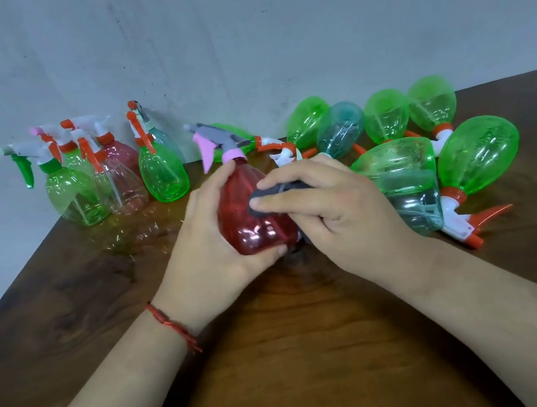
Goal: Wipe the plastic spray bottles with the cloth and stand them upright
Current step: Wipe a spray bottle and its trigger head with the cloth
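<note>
Holding a red spray bottle [248, 219] just above the middle of a dark wooden table [297, 353], the left hand [202, 232] wraps round the bottle's left side, with the thumb at the base. The right hand [336, 208] grips a dark grey cloth [262, 204] and presses it against the bottle's right flank. The fingers hide most of the cloth and that side of the bottle.

The bottle tilts, its long axis running away from the viewer. Its base is nearest and its grey-and-pink trigger head [214, 142] farthest, with the nozzle pointing left.

Upright bottles [162, 173] cluster far left by the wall, overlapping so their number is unclear. Green bottles [479, 155] lie on their sides at right, some triggers hidden.
</note>
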Available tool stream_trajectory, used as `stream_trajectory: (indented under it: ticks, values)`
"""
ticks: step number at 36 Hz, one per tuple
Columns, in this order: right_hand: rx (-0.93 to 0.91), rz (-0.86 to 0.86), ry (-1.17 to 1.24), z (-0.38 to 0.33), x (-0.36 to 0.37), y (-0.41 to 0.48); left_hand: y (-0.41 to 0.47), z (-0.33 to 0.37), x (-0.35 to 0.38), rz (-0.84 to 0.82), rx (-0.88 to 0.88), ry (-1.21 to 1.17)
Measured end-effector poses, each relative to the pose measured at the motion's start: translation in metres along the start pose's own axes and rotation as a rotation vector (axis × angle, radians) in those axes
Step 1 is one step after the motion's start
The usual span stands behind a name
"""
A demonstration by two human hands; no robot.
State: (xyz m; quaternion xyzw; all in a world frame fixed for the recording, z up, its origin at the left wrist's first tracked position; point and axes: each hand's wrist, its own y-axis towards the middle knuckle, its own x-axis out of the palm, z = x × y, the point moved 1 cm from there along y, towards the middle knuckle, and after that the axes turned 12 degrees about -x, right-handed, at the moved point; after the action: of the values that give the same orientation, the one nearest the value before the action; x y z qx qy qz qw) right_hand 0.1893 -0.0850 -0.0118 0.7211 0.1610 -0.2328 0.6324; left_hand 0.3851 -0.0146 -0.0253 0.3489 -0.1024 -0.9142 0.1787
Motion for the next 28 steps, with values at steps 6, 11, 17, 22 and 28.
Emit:
stream_trajectory:
  ticks: [6,11,17,22,28]
  values:
    - [0.276,0.145,0.134,0.012,-0.005,0.004,-0.01,0.012,0.018,-0.119,0.117,-0.032]
    - [0.431,0.213,0.357,0.011,-0.009,0.008,-0.009,0.008,0.015,-0.18,0.08,-0.179]
    - [0.261,0.091,0.319,0.003,-0.01,0.003,-0.005,0.002,0.012,-0.028,0.015,-0.177]
    - [0.07,-0.012,0.205,-0.001,-0.005,-0.001,0.003,-0.005,0.001,0.055,-0.055,-0.198]
    - [0.075,0.041,0.153,0.001,-0.003,-0.004,0.003,-0.003,0.002,-0.005,-0.06,-0.224]
